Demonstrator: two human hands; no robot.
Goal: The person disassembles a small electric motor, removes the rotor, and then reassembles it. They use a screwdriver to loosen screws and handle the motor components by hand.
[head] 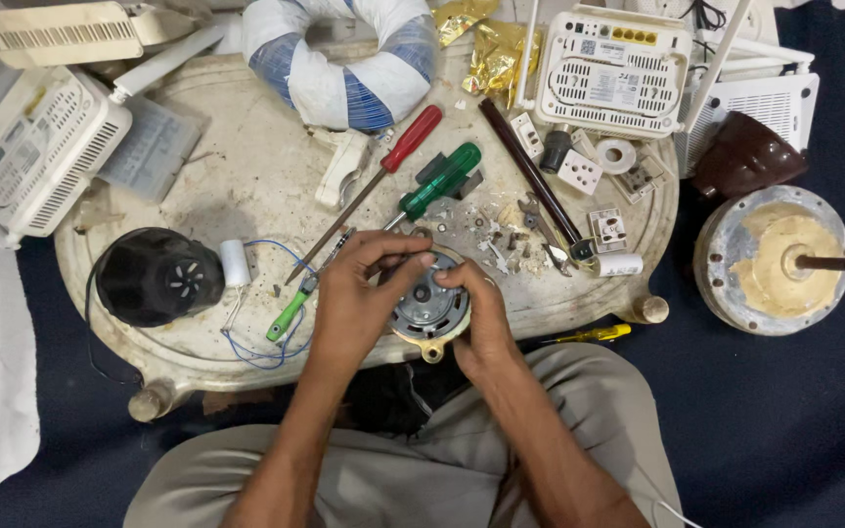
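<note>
Both hands meet over a small round metal motor (pixel 428 311) at the near edge of a worn round tray table (pixel 246 186). My left hand (pixel 359 293) grips the motor's left side, fingers curled over its top. My right hand (pixel 476 308) holds the right side, thumb on the rim. A green-handled screwdriver (pixel 437 183) and a red-handled screwdriver (pixel 398 152) lie just beyond the hands. A small green tester screwdriver (pixel 290 313) rests to the left of my left hand.
A black fan housing (pixel 154 277), a white capacitor (pixel 235 262) with blue wires, white router boxes (pixel 613 68), sockets (pixel 579 171), a dark rod (pixel 530 171) and a blue-white coil (pixel 344 59) crowd the table. A fan motor casing (pixel 773 259) sits on the floor at right.
</note>
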